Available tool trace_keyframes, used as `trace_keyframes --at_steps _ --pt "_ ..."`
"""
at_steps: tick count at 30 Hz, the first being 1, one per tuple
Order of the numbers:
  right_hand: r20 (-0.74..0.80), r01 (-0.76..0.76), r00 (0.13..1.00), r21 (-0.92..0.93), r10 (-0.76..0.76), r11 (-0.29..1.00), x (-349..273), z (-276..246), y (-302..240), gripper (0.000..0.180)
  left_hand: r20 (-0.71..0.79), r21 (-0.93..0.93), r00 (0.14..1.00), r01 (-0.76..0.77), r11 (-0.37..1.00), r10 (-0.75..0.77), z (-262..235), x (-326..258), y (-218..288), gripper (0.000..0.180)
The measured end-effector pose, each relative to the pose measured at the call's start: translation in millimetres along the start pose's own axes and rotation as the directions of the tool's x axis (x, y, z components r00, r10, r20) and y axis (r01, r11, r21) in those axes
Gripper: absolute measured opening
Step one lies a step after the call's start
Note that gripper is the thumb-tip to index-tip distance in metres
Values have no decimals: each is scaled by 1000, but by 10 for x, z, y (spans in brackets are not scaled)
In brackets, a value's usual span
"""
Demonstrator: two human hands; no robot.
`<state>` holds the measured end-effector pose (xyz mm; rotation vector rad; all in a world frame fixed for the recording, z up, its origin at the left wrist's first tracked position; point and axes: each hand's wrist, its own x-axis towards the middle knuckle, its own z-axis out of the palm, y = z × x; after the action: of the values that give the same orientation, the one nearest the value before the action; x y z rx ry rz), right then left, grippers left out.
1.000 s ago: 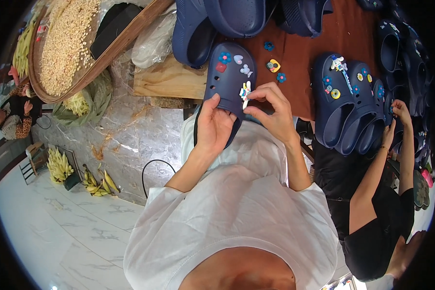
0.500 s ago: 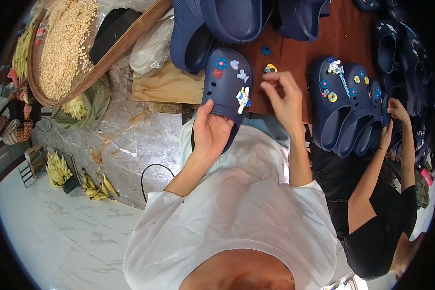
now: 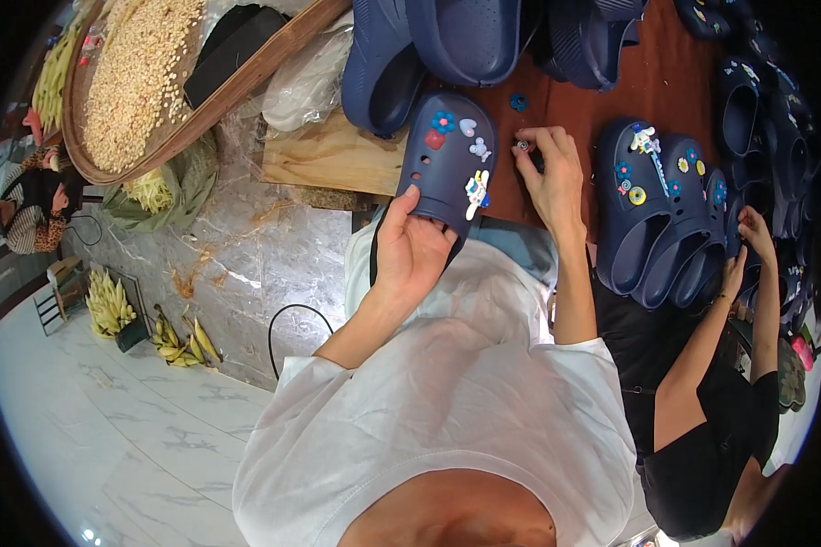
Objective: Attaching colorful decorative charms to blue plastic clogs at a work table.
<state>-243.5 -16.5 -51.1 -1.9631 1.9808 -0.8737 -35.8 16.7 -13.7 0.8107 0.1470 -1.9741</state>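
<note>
The navy clog (image 3: 449,164) is lying toe-up at the edge of the brown table (image 3: 666,87), carrying four charms — a blue flower, a red piece, a pale heart and a white figure. The left hand (image 3: 412,248) is gripping its heel end, thumb curled over the rim. The right hand (image 3: 549,173) is pinching a small round charm (image 3: 522,144) between thumb and fingertips just beside the clog. Up left, a big woven basket (image 3: 246,82) is holding pale grain and a black tray. To the right, another person's hand (image 3: 755,232) is touching decorated clogs (image 3: 661,210).
</note>
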Motion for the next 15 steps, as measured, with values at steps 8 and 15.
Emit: trace_keyframes --at_steps 8,15 --pt "77 -130 992 612 105 780 -50 -270 -558 23 74 189 997 -12 982 -2 156 -100 40 57" --pt "70 -45 998 629 2 776 -68 -143 -780 20 122 267 978 -195 944 168 96 -102 -166 43"
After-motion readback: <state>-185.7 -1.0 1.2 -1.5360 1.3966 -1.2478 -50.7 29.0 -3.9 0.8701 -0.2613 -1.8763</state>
